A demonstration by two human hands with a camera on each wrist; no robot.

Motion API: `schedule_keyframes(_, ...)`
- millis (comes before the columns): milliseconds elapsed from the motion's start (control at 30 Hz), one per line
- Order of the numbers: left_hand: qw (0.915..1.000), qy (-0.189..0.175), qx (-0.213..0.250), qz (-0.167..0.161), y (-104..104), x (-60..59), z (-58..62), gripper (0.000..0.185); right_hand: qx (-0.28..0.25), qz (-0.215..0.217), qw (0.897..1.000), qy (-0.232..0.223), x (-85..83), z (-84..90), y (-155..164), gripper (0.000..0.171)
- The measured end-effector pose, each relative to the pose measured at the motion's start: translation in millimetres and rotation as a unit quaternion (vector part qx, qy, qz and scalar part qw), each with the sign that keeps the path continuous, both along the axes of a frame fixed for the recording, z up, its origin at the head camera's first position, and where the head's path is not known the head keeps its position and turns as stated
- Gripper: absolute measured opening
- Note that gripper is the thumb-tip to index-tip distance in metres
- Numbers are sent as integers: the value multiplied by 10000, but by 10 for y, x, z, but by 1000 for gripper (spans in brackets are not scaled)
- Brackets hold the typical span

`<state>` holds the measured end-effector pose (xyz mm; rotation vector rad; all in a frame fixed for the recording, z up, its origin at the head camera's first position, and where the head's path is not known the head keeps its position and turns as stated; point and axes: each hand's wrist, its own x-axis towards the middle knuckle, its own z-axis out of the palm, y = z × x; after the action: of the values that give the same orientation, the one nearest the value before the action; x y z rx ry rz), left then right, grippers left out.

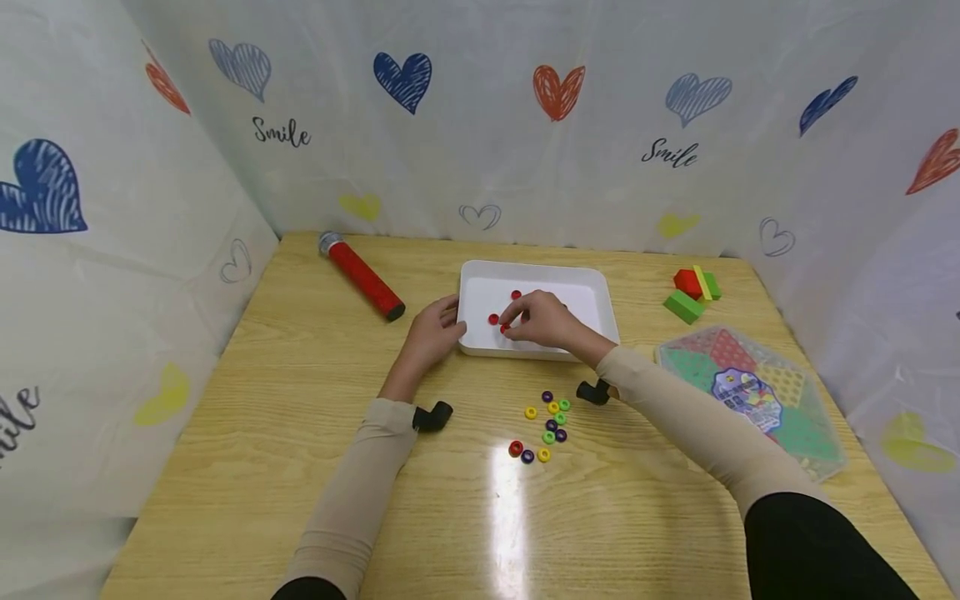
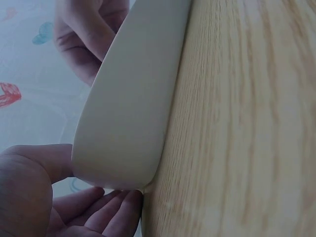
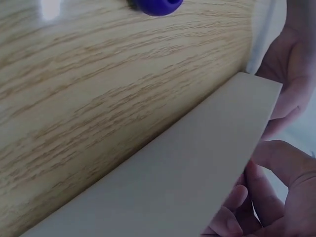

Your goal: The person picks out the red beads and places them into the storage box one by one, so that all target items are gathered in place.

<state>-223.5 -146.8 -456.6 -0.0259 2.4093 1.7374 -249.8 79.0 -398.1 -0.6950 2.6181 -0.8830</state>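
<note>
A white tray [image 1: 537,269] lies at the middle of the wooden table. My left hand [image 1: 452,321] grips its near left corner; in the left wrist view the thumb [image 2: 27,180] lies on the tray wall [image 2: 128,108] and the fingers [image 2: 106,212] lie beneath it. My right hand [image 1: 508,325] reaches over the near rim and pinches a red ring [image 1: 505,328] just above the tray floor. Two more red rings [image 1: 516,294] [image 1: 492,318] lie inside. The right wrist view shows the tray wall [image 3: 173,182] and curled fingers [image 3: 281,187].
Several loose rings [image 1: 548,425], red, yellow, green and purple, lie near the table's front. A red tube [image 1: 362,275] is at the back left, coloured blocks [image 1: 693,292] at the back right, and a hexagonal plastic box [image 1: 750,392] at the right. Heart-printed curtains close three sides.
</note>
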Motion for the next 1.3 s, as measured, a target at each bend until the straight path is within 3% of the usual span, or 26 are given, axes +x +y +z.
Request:
schedule_keyframes(567,10000,20,-1,8,11,-5,-7,57,490,39,9981,-366,-55,-96,4,18)
schedule_keyframes(967,10000,-64,21,31,14,-9,25,58,454,160,9988,-101,-64,-49,65,19)
schedule_keyframes(1300,9999,-116,-88,53,15,-6,34,59,73,370,9991,179,218,174,210,19)
